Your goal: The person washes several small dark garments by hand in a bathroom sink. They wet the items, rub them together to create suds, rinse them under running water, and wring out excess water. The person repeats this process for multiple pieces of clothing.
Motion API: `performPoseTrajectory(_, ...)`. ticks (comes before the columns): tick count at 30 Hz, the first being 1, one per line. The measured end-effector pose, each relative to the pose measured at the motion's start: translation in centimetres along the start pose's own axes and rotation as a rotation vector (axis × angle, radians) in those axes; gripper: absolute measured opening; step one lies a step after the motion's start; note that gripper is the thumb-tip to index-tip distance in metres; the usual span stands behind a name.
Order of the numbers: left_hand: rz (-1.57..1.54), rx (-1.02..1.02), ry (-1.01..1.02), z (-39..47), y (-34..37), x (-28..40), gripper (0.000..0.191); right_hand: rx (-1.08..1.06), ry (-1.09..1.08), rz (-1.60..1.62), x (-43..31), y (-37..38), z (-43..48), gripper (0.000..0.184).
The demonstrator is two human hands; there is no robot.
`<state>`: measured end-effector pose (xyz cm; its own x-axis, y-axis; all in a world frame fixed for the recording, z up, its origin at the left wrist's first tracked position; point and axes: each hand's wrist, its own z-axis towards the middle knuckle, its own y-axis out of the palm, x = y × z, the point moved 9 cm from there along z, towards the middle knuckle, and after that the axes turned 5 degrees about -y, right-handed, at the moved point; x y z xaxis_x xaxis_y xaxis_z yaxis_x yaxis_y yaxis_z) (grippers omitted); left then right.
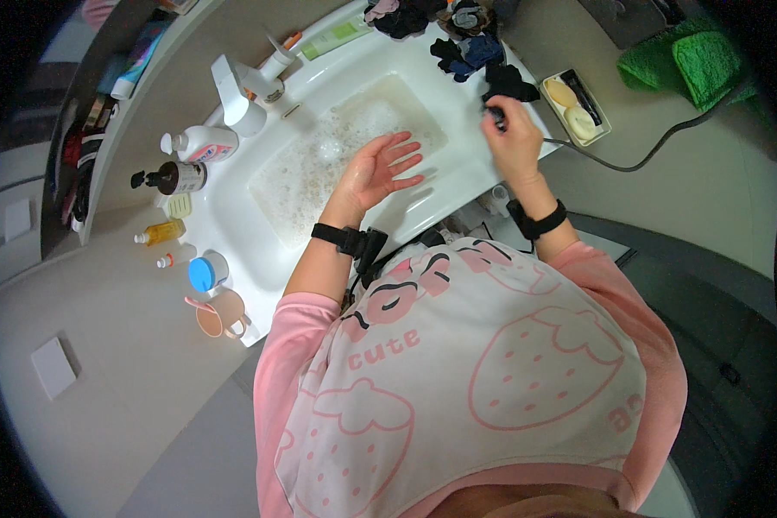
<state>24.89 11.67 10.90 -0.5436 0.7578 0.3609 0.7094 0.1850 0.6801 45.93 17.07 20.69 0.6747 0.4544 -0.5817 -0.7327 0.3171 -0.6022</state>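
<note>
My left hand [381,169] hangs palm up over the white washbasin [233,213], fingers apart and holding nothing. Below it, soapy water [324,155] with foam fills the bottom of the bowl. At the basin's right rim my right hand [513,139] has its fingers closed on a small piece of dark cloth, mostly hidden by the fingers. Just above that hand lies a black cloth item [508,83]. Farther up the rim are a dark blue one [476,53] and a crumpled black one [401,19].
A white faucet [239,97] stands at the back rim. A white bottle [208,144], a brown pump bottle [181,177], a blue-lidded jar [202,274] and a beige mug [223,313] line the left side. On the right are a soap tray [599,133], a dark cable [647,155] and a green towel [706,68].
</note>
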Motion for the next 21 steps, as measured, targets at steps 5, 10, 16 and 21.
performPoseTrajectory(5,-0.008,-0.036,0.225,1.6,2.0,1.7,0.049,-0.619,0.103,0.728,-6.9,7.5,-2.8,0.022)
performPoseTrajectory(10,-0.235,0.119,0.34,1.0,-2.8,3.3,0.034,-0.446,0.526,1.071,-5.4,11.7,-0.3,0.025)
performPoseTrajectory(16,-0.396,0.228,0.343,-1.0,-5.4,3.3,0.036,-0.45,-0.135,0.484,-13.4,14.1,-1.9,0.028)
performPoseTrajectory(21,-0.238,0.404,0.415,-1.3,-6.6,2.4,0.027,-0.63,0.155,0.462,-10.7,20.3,1.3,0.028)
